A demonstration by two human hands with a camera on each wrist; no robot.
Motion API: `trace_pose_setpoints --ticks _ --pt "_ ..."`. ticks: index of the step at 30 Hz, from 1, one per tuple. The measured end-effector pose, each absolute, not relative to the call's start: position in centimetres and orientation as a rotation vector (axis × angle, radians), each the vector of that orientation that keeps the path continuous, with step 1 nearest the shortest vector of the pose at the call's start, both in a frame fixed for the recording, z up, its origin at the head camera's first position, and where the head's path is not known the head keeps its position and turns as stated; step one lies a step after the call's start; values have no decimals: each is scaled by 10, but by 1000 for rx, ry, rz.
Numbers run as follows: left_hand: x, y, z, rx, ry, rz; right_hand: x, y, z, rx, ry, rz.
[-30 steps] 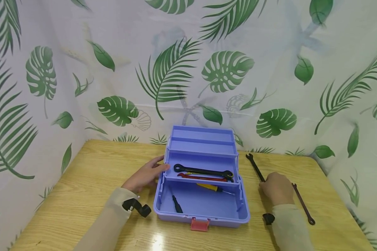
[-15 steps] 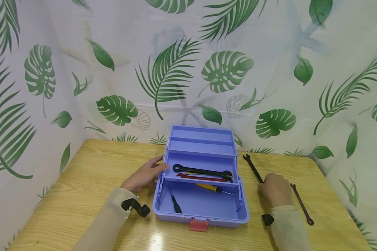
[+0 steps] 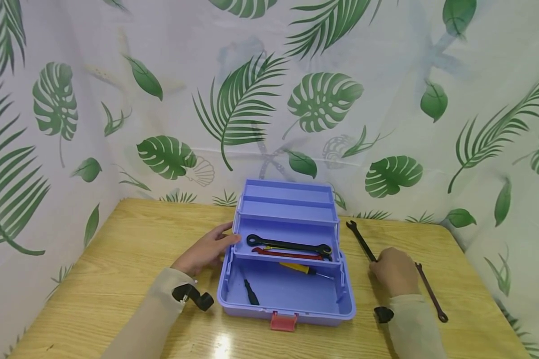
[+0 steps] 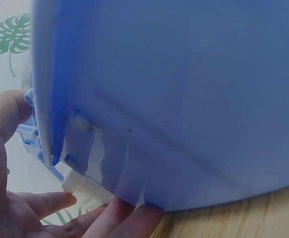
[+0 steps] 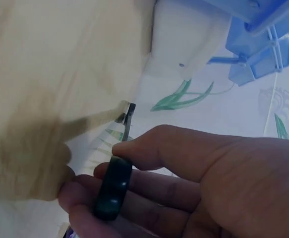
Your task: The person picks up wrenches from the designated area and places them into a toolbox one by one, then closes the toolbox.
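A blue-purple toolbox (image 3: 287, 315) stands with its stepped trays (image 3: 289, 209) raised. At its left side, my left hand (image 3: 204, 252) rests its thumb on the tray edge; in the left wrist view its spread fingertips (image 4: 139, 220) touch the side. My right hand (image 3: 395, 271), right of the box, grips a black wrench (image 3: 363, 241) close to the table, its open-jawed head pointing away. In the right wrist view, the wrench's near end (image 5: 113, 191) lies between thumb and fingers. A black wrench (image 3: 292, 244) and a red wrench (image 3: 287, 255) lie in the lowest tray.
A yellow screwdriver (image 3: 298, 268) and a dark-handled screwdriver (image 3: 251, 293) lie in the box bottom. A smaller dark red wrench (image 3: 431, 293) lies on the wooden table (image 3: 152, 227) right of my right hand. A leaf-print curtain (image 3: 269, 99) hangs behind the table.
The far head of the black wrench in my right hand has swung slightly left. My left hand stays at the toolbox side, and the tools in the box have not moved.
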State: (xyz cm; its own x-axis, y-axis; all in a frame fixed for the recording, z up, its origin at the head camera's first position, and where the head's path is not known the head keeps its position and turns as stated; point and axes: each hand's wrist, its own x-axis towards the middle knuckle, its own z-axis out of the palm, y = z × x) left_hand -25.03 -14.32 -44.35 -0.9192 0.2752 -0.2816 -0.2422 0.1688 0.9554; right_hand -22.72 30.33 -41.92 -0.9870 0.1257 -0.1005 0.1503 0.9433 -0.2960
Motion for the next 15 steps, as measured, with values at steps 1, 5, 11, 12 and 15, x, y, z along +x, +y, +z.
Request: trace_pose_setpoints --ticks 1,5,11,12,15 --pt "-250 -143 -444 33 2061 1800 -227 304 -419 237 3001 -476" --pt "-250 -143 -443 48 2058 1799 -229 307 -419 276 2957 -498" --pt "-251 -144 -444 64 2050 1796 -229 308 -420 246 2946 -537" --pt "-251 -144 -444 67 2049 1796 -229 308 -421 238 2943 -539" --pt "-251 -144 -444 70 2048 1793 -230 310 -423 209 2932 -523"
